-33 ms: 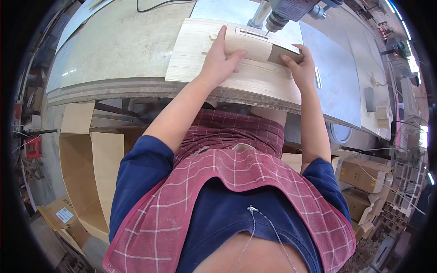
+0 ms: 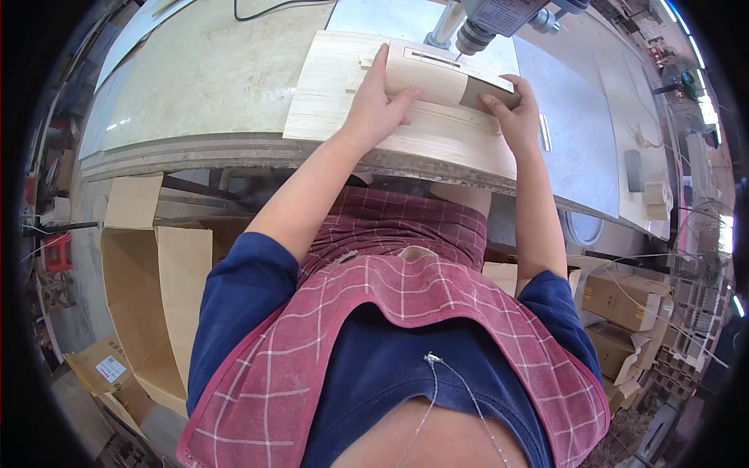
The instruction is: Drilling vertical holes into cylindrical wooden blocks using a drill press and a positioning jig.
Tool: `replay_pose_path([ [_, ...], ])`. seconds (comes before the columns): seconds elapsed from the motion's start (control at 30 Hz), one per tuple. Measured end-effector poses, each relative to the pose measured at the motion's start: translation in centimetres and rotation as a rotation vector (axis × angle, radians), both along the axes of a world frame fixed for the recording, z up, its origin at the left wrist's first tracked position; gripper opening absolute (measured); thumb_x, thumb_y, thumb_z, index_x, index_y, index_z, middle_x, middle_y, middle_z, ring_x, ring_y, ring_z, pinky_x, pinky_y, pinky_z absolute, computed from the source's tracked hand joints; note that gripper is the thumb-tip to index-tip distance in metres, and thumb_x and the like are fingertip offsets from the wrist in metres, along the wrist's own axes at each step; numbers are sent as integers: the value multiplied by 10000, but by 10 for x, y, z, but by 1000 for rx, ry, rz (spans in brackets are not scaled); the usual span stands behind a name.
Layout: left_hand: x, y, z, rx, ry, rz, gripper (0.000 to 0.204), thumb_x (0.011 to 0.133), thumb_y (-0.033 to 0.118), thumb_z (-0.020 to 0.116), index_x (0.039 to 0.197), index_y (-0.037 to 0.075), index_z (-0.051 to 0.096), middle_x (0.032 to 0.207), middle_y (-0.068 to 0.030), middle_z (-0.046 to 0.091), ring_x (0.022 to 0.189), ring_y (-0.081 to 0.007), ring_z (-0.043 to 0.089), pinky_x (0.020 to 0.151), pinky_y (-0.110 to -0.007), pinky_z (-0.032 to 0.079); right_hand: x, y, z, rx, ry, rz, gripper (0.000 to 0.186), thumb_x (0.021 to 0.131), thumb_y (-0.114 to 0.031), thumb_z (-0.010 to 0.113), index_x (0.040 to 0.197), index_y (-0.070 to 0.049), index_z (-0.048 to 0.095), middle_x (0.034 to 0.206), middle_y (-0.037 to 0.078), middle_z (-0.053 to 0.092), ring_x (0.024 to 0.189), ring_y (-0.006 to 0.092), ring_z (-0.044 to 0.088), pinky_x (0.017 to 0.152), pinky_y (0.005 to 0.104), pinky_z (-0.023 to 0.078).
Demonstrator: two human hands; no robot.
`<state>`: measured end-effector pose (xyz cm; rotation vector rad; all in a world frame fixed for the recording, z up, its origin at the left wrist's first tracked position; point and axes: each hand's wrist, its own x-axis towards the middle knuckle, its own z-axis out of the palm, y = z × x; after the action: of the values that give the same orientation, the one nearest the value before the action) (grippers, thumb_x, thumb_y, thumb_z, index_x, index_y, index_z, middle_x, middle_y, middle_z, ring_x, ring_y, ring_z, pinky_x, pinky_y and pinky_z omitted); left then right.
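A pale wooden box-like piece [image 2: 427, 83] stands under the drill press. Its right part is brownish grey. Along its top runs a light strip with a dark narrow slot [image 2: 434, 59] inside a drawn outline. My left hand [image 2: 378, 108] grips the left end, thumb on the near face, fingers mostly hidden behind. My right hand [image 2: 516, 117] holds the grey right end between thumb and fingers. Just above the top strip is the thin bit in the drill chuck [image 2: 473, 39]; whether it touches the wood I cannot tell. Beneath lies a pale wooden board [image 2: 316, 101].
The drill press column [image 2: 443, 30] rises behind the piece. Right of my right hand is a short metal bar [image 2: 545, 132]. A grey block [image 2: 633, 171] lies farther right on the bench [image 2: 203, 93]. Below the bench's left side stands an open cardboard box [image 2: 136, 273].
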<state>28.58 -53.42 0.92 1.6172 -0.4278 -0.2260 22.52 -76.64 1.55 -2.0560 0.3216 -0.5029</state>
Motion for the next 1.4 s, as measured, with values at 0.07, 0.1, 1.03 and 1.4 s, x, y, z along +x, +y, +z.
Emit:
replay_pose_path([
  [0.07,1,1,-3,-64,36,-38,775,835,137,620,1424,64,123,1075,-138,565,661,-117,574,530,-228,494,-1,1,2,-25,-47,38,470,712,-106,749,1120,-51,521,1104,124,533,1036,199,505,845,313,440],
  [0.1,2,0,-4,-89,47,-45,783,832,126,619,1424,64,110,1052,-134,568,612,-104,553,529,-229,493,-1,1,4,-49,-95,76,498,731,-151,742,1153,-51,499,1132,133,516,1074,209,481,864,327,428],
  [1.03,-1,-2,-1,-113,51,-36,785,802,79,618,1401,-22,122,1227,-204,445,767,-169,590,516,-237,513,11,20,227,-695,-176,-98,346,851,-236,479,672,40,586,524,72,514,473,131,487,457,276,378],
  [1.4,-1,-3,-6,-103,35,-11,782,813,92,625,1413,32,128,1144,-172,512,693,-134,571,499,-232,499,-36,51,135,-588,-201,-200,309,898,-282,521,889,-11,671,587,15,519,572,74,472,535,241,375],
])
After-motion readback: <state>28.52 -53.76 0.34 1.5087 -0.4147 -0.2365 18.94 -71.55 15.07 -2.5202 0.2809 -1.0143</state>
